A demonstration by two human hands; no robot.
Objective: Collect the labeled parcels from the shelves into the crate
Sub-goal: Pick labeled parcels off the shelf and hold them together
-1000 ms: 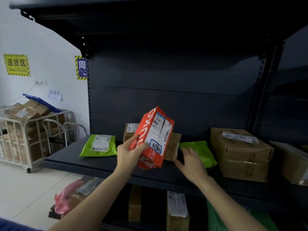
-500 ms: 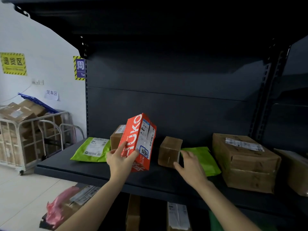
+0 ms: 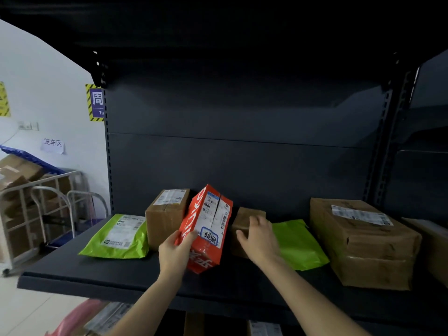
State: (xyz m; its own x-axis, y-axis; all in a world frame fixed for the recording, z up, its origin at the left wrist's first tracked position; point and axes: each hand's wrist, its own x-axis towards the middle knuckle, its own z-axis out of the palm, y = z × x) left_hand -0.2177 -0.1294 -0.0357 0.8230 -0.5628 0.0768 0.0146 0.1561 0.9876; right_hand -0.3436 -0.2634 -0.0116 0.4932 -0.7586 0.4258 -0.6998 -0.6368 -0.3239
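My left hand [image 3: 175, 253] grips a red box [image 3: 206, 229] tilted over the dark shelf [image 3: 97, 277]; the box bears a white shipping label and a blue-edged handwritten sticker. My right hand [image 3: 260, 238] lies with its fingers curled over the top of a small brown carton [image 3: 242, 217] just right of the red box. On the same shelf sit a green mailer bag with a label [image 3: 118, 236], a brown box with a label [image 3: 164, 214], a plain green mailer [image 3: 298, 241] and a large taped carton with a label [image 3: 361, 241]. No crate is in view.
A wire roll cage [image 3: 36, 209] filled with cartons stands at the left by the white wall. A pink bag [image 3: 75, 321] and more parcels lie below the shelf. Another carton [image 3: 434, 246] sits at the far right edge. A shelf board hangs overhead.
My left hand has turned the red box so its label and sticker face me and lowered it toward the shelf. My right hand moved up onto the small brown carton.
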